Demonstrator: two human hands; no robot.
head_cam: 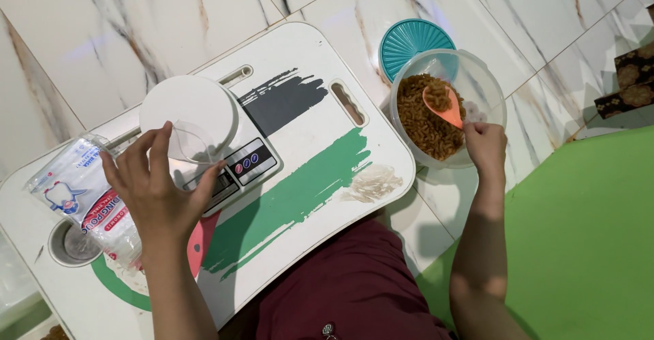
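My left hand (pixel 158 189) holds a small clear plastic cup (pixel 191 142) steady on the round white platform of a kitchen scale (pixel 216 135), which rests on a white lap tray (pixel 320 135). Off the tray's right side, my right hand (pixel 485 148) grips the handle of an orange spoon (pixel 443 105). The spoon's bowl is loaded with brown crunchy snack pieces and sits inside a clear plastic container (pixel 477 81) half full of the same snack. The container stands on the marble tile floor.
A teal round lid (pixel 409 40) lies on the floor just behind the container. A stack of clear printed plastic bags (pixel 82 193) lies on the tray's left end over a cup hole. A green mat (pixel 586 238) covers the floor at right.
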